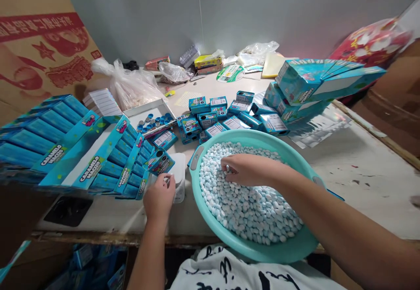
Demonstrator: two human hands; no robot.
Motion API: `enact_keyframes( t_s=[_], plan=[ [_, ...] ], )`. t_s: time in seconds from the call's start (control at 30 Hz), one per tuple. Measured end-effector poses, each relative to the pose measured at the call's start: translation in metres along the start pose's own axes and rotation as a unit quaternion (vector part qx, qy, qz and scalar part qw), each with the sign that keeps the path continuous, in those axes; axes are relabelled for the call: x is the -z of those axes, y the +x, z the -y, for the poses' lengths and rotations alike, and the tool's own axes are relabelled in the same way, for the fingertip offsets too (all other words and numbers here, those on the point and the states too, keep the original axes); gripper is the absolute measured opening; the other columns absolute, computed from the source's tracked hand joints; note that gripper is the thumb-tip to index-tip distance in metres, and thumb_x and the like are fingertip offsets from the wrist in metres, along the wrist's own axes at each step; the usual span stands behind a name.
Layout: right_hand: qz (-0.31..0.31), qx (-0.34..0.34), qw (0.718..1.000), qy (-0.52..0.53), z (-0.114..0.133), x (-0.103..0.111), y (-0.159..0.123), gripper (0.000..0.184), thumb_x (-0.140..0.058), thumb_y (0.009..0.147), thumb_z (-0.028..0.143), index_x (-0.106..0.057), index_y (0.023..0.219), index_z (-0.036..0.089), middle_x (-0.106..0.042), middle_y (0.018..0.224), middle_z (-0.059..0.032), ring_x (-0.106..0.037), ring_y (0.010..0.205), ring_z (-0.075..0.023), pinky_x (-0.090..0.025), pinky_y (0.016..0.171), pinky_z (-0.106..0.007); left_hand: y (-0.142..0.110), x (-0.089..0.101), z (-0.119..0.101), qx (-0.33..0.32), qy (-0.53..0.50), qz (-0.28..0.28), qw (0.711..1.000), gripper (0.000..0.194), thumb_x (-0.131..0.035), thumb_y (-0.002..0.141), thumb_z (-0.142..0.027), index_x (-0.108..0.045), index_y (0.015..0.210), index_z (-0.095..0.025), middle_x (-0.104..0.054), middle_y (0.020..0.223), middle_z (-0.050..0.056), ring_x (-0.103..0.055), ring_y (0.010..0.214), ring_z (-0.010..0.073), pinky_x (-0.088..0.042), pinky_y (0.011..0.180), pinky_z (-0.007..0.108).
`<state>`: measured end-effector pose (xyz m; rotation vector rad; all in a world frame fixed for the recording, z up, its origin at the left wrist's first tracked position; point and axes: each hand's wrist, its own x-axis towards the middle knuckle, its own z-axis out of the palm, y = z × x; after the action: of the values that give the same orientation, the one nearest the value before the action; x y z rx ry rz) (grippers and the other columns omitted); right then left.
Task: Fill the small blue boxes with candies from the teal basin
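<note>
My left hand (159, 197) is closed on the lower edge of a small blue candy box (160, 162), holding it tilted above a white plastic container (179, 176). Over at the large turquoise basin (197, 198), my right hand (246, 169) reaches in from the right. Its fingers are curled together at the surface of the white and pale blue candies (249, 215), with candy showing between the fingertips. Several more small blue boxes (216, 117) lie heaped behind the basin.
Blue display cartons (95, 163) packed with boxes stand left; more cartons (305, 84) are stacked right. A shallow white tray (131, 119) holds small round blue and silver pieces. Plastic bags (127, 84) and packets line the wall. A large cardboard box (42, 40) rises at left.
</note>
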<state>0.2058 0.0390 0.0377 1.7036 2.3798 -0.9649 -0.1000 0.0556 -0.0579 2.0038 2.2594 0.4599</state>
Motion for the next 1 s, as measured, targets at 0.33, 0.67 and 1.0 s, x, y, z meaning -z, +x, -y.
enact_keyframes(
  t_s=[0.33, 0.67, 1.0],
  plan=[
    [-0.002, -0.002, 1.0, 0.011, -0.003, 0.0, 0.003, 0.023, -0.059, 0.088, 0.036, -0.063, 0.106, 0.023, -0.069, 0.097, -0.0054, -0.058, 0.075, -0.0175, -0.031, 0.057, -0.026, -0.001, -0.004, -0.001, -0.034, -0.025, -0.003, 0.999, 0.029, -0.055, 0.095, -0.041, -0.076, 0.107, -0.025, -0.076, 0.089, 0.007, -0.064, 0.075, 0.0218, -0.035, 0.06, 0.029],
    [0.005, -0.005, 1.0, 0.019, -0.005, 0.001, 0.005, 0.024, -0.059, 0.088, 0.035, -0.064, 0.108, 0.023, -0.07, 0.099, -0.0045, -0.059, 0.074, -0.0163, -0.033, 0.057, -0.026, 0.019, 0.056, -0.004, -0.261, -0.08, -0.254, 0.928, 0.025, -0.062, 0.095, -0.033, -0.076, 0.109, -0.018, -0.071, 0.089, 0.007, -0.065, 0.08, 0.0183, -0.05, 0.081, 0.03],
    [0.003, -0.01, 0.999, 0.05, -0.005, 0.004, 0.004, 0.028, -0.059, 0.088, 0.037, -0.067, 0.111, 0.023, -0.072, 0.101, -0.0053, -0.062, 0.079, -0.0195, -0.038, 0.06, -0.026, 0.074, 0.066, 0.001, -0.187, -0.086, -0.105, 0.973, 0.03, -0.061, 0.092, -0.044, -0.079, 0.11, -0.029, -0.062, 0.136, 0.006, -0.064, 0.117, 0.0269, -0.056, 0.087, 0.035]
  ],
)
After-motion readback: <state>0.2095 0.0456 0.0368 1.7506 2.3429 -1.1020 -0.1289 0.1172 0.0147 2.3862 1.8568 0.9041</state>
